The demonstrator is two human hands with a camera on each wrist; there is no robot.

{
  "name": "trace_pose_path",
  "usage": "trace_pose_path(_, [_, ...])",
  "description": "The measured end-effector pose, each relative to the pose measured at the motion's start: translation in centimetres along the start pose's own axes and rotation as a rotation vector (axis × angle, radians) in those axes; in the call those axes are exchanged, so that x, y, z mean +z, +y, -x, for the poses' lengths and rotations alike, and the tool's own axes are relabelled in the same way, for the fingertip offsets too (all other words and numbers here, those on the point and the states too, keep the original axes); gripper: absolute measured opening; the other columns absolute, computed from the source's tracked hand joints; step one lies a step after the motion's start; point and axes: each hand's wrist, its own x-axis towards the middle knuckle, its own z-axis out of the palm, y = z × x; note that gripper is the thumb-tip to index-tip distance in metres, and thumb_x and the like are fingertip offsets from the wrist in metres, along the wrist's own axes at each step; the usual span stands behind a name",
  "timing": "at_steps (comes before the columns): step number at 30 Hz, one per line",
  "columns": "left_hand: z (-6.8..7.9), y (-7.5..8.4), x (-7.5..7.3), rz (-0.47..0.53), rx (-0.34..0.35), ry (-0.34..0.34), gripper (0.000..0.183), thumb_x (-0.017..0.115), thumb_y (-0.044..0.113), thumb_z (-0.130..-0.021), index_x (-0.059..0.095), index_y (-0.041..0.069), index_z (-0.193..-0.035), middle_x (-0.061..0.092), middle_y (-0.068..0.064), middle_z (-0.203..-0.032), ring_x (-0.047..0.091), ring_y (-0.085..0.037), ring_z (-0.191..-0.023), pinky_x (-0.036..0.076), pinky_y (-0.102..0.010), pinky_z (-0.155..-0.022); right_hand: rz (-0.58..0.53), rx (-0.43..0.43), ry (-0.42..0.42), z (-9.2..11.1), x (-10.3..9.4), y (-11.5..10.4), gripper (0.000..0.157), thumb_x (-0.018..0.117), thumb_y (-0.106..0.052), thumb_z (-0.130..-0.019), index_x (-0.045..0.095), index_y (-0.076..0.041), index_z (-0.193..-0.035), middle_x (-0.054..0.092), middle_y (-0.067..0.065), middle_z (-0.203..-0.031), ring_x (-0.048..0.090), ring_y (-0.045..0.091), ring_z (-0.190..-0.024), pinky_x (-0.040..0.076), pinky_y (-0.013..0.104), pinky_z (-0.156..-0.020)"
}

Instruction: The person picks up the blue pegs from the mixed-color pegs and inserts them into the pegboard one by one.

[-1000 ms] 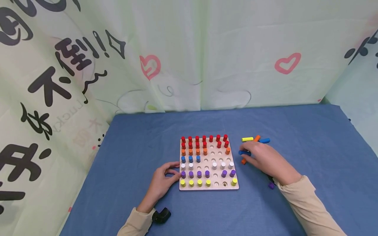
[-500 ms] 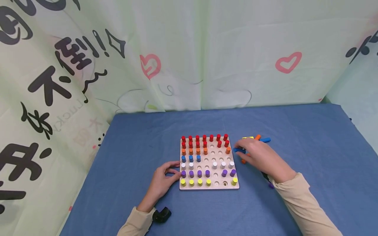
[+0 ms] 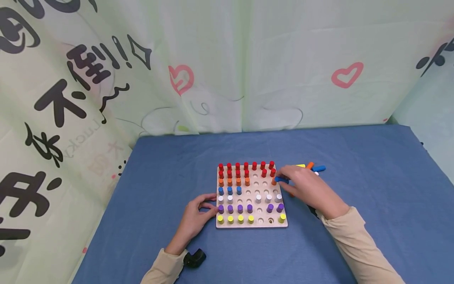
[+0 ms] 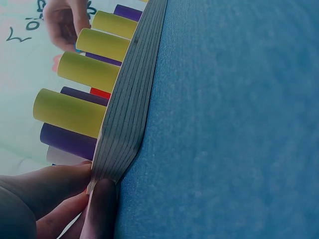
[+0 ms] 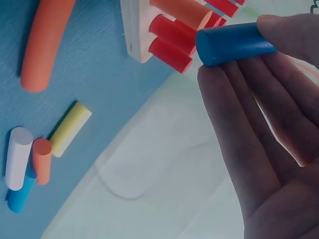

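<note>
blue paint marks the held peg [image 3: 281, 179], clamped between the right hand's [image 3: 308, 189] thumb and fingers, tilted nearly level above the board's right edge, next to the standing orange peg [image 3: 274, 182]. half a second ago it was over the bare desk [image 3: 170, 165] off that edge; the hand has since carried it leftward. meanwhile the left hand [image 3: 196, 213] still pinches the wooden board [image 3: 243, 196] at its left edge towards the front left corner, so the board has hardly shifted. as i judge it, the carry is nearly done but the peg is in no hole: the blue row runs three pegs in from the left edge, with four bare holes towards the right edge. off the far right corner, a loose yellow peg [image 5: 71, 129], loose orange peg [image 5: 42, 162], loose white peg [image 5: 19, 158] and loose blue peg [image 5: 21, 196] lie on the desk.
</note>
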Motion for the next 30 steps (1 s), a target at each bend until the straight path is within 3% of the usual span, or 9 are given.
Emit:
trace_pose_path(9, [0.0,0.1,0.0,0.005,0.001,0.004,0.039,0.073,0.017,-0.091,0.064,0.008,-0.128,0.067,-0.01,-0.119,0.066,-0.016,-0.091,0.054,-0.019,-0.069,0.011,-0.047,0.025,-0.2,0.0,-0.5,0.033,0.08,-0.01,-0.083,0.071,-0.004,-0.115,0.071,0.008,-0.105,0.069,0.024,-0.094,0.057,0.042,-0.081])
trace_pose_path(19, [0.1,0.0,0.0,0.011,0.004,0.001,0.039,0.073,0.016,-0.091,0.064,0.007,-0.128,0.066,-0.011,-0.121,0.066,-0.016,-0.091,0.055,-0.02,-0.07,-0.017,-0.033,-0.001,-0.8,0.1,-1.2,0.026,0.079,-0.012,-0.084,0.071,-0.005,-0.108,0.07,0.004,-0.096,0.066,0.018,-0.085,0.058,0.039,-0.078])
trace_pose_path(30, [0.0,-0.1,0.1,0.012,0.001,0.002,0.039,0.073,0.017,-0.091,0.064,0.008,-0.128,0.066,-0.01,-0.12,0.066,-0.016,-0.091,0.056,-0.021,-0.07,-0.078,-0.029,-0.016,-1.2,0.4,-1.8,0.028,0.079,-0.003,-0.082,0.071,0.0,-0.108,0.072,0.009,-0.098,0.069,0.019,-0.084,0.059,0.039,-0.078])
